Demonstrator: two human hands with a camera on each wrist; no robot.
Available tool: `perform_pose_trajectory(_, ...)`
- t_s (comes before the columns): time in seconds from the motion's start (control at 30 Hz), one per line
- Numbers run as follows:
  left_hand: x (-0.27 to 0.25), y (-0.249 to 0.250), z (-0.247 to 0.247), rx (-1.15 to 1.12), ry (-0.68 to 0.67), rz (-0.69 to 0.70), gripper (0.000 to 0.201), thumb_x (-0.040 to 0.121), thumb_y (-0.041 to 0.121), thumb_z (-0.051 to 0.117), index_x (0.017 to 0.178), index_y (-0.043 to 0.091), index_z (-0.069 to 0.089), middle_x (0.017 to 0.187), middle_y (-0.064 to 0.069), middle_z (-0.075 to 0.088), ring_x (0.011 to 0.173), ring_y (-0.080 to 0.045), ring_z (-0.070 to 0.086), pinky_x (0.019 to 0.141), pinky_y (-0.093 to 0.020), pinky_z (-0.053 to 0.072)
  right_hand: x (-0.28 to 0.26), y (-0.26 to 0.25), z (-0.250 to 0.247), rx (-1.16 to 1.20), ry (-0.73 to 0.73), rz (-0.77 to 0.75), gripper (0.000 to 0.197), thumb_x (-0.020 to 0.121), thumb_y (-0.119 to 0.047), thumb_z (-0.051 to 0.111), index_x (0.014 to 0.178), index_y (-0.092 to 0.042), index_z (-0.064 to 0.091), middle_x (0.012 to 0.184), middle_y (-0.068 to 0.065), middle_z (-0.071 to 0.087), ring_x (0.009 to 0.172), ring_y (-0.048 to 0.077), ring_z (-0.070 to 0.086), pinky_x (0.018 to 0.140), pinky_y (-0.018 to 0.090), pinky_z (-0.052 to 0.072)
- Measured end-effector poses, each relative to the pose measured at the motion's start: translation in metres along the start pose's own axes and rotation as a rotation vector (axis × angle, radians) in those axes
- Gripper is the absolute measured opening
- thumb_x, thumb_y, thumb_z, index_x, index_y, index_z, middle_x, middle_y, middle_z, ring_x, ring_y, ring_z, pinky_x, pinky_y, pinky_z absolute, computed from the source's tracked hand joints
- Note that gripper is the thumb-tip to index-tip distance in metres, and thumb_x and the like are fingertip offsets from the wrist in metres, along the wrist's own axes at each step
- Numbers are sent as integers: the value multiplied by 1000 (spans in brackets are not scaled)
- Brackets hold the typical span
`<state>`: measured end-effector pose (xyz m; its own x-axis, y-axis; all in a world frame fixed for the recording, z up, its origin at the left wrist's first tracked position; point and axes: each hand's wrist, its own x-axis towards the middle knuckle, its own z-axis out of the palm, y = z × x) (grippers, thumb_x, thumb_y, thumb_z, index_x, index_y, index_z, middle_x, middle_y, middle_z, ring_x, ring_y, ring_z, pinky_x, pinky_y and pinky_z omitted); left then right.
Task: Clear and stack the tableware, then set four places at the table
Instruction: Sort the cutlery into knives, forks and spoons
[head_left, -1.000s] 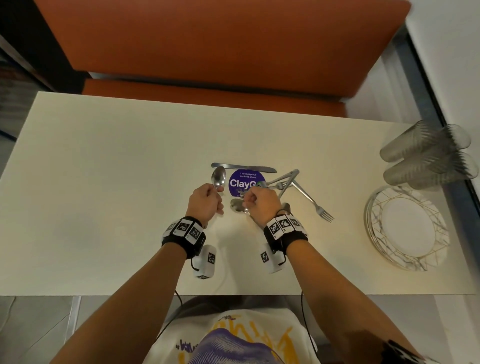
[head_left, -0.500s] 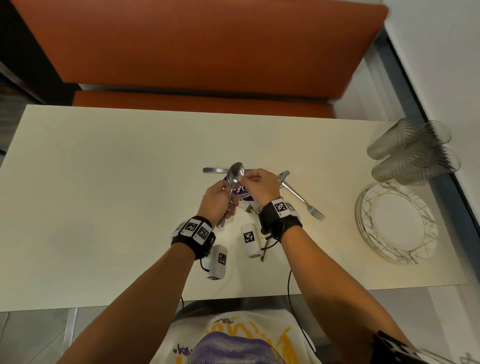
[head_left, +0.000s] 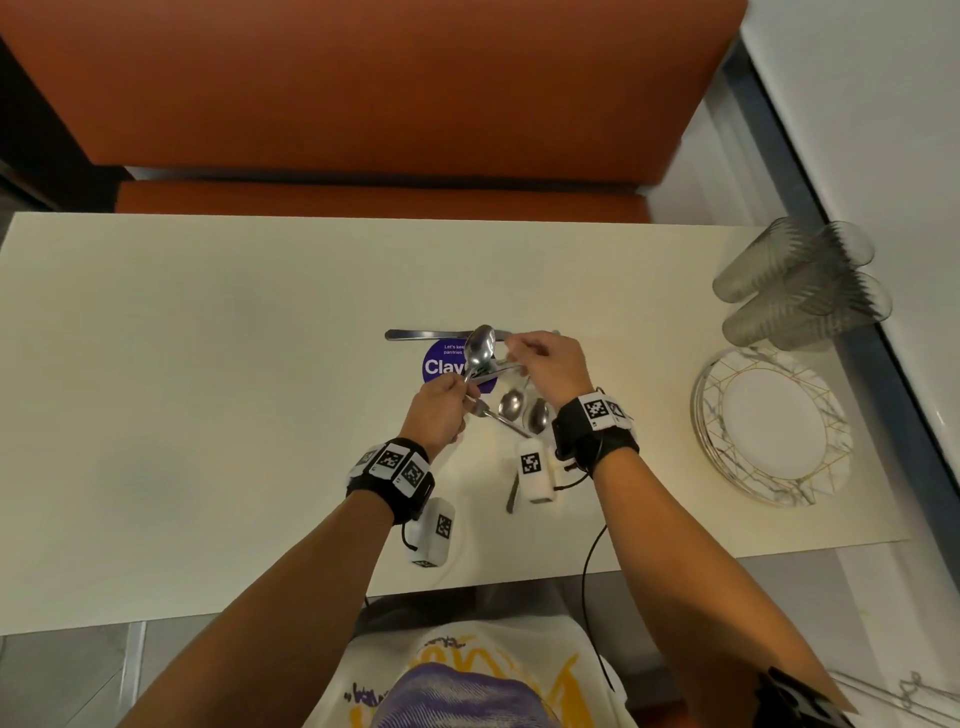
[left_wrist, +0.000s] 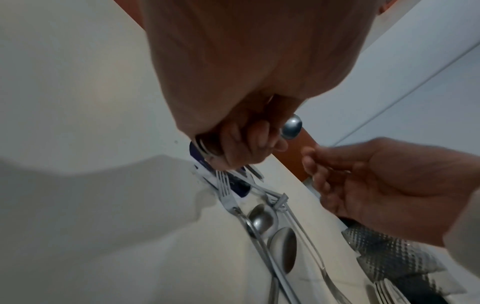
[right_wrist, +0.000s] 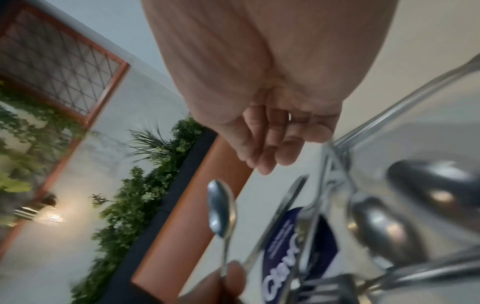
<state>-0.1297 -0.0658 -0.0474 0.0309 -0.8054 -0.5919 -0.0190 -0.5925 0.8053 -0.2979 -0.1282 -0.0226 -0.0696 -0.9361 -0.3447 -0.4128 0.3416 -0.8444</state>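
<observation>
My left hand (head_left: 458, 387) grips a steel spoon (head_left: 479, 347) by its handle, bowl up, above the purple round sticker (head_left: 439, 366); the right wrist view shows the same spoon (right_wrist: 222, 207) upright. My right hand (head_left: 514, 345) hovers just right of that bowl, and its fingers (right_wrist: 270, 152) hang loosely curled with nothing in them. Under the hands, loose cutlery lies on the cream table (head_left: 208, 389): two spoons (head_left: 511, 402) (head_left: 537, 415), a fork (left_wrist: 224, 191) and a knife (head_left: 415, 335). More handles run under my right wrist and are partly hidden.
A stack of white plates with gold lines (head_left: 774, 431) sits near the table's right edge. Ribbed clear glasses (head_left: 800, 286) lie on their sides behind it. An orange bench (head_left: 384, 104) runs along the far side.
My right hand lifted a spoon from the table and brought it to my left hand, then let go and drew slightly right. My left hand rose a little with the spoon.
</observation>
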Motion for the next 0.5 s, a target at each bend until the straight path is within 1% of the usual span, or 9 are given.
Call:
perform_pose_trajectory(0.07, 3, -6, 2, 26, 30, -7, 31, 108, 18, 42, 104, 2, 68, 70, 5, 57, 54, -10, 41, 42, -18, 33, 3, 21, -13, -109, 68, 30, 14, 93, -21, 66, 102, -19, 77, 92, -3, 76, 84, 15, 69, 88, 35, 57)
perform_pose_trajectory(0.13, 6, -13, 3, 74, 37, 22, 31, 108, 23, 44, 107, 8, 71, 75, 6, 56, 60, -9, 43, 49, -19, 35, 3, 42, -23, -299, 87, 81, 16, 91, -18, 67, 105, -19, 75, 101, 0, 75, 95, 19, 68, 92, 31, 53)
perform_pose_trajectory(0.2, 6, -20, 4, 122, 31, 72, 28, 108, 24, 44, 110, 16, 71, 80, 8, 56, 65, -8, 46, 56, -21, 37, -1, 61, -26, -409, 58, 127, 21, 89, -20, 72, 110, -18, 70, 99, 1, 70, 92, 18, 65, 90, 30, 53)
perform_pose_trajectory(0.27, 7, -23, 6, 150, 27, 97, 26, 108, 23, 44, 110, 20, 70, 81, 8, 57, 67, -7, 47, 59, -23, 39, -5, 75, -24, -436, 7, 130, 24, 86, -26, 77, 107, -19, 67, 91, -3, 65, 83, 14, 61, 78, 27, 51)
perform_pose_trajectory(0.33, 8, -24, 8, 154, 19, 85, 25, 108, 23, 45, 109, 20, 70, 79, 9, 57, 66, -7, 48, 60, -23, 40, -7, 82, -22, -457, -37, 115, 18, 84, -26, 78, 97, -20, 68, 86, -7, 61, 78, 11, 59, 64, 18, 42)
perform_pose_trajectory(0.37, 8, -24, 8, 151, 16, 75, 24, 108, 23, 46, 108, 19, 70, 78, 8, 57, 65, -8, 48, 58, -23, 40, -6, 84, -21, -466, -45, 107, 13, 85, -23, 78, 92, -18, 68, 84, -7, 61, 78, 11, 59, 62, 16, 40)
perform_pose_trajectory(0.4, 8, -23, 9, 144, 16, 66, 24, 107, 22, 47, 108, 18, 70, 76, 7, 57, 63, -9, 48, 57, -23, 41, -5, 86, -21, -470, -44, 102, 9, 85, -20, 77, 90, -17, 69, 84, -6, 63, 79, 13, 60, 62, 17, 42)
perform_pose_trajectory(0.43, 8, -22, 10, 136, 19, 58, 24, 107, 21, 47, 107, 17, 70, 75, 5, 58, 62, -10, 49, 55, -23, 42, -4, 85, -22, -475, -37, 99, 7, 86, -19, 75, 90, -15, 70, 86, -5, 64, 81, 14, 61, 67, 19, 46)
perform_pose_trajectory(0.5, 8, -20, 10, 128, 30, 58, 24, 107, 20, 47, 104, 16, 70, 73, 3, 59, 60, -11, 49, 54, -24, 42, -2, 83, -25, -494, -7, 94, 5, 89, -18, 72, 92, -15, 70, 87, -4, 65, 84, 15, 60, 81, 29, 52)
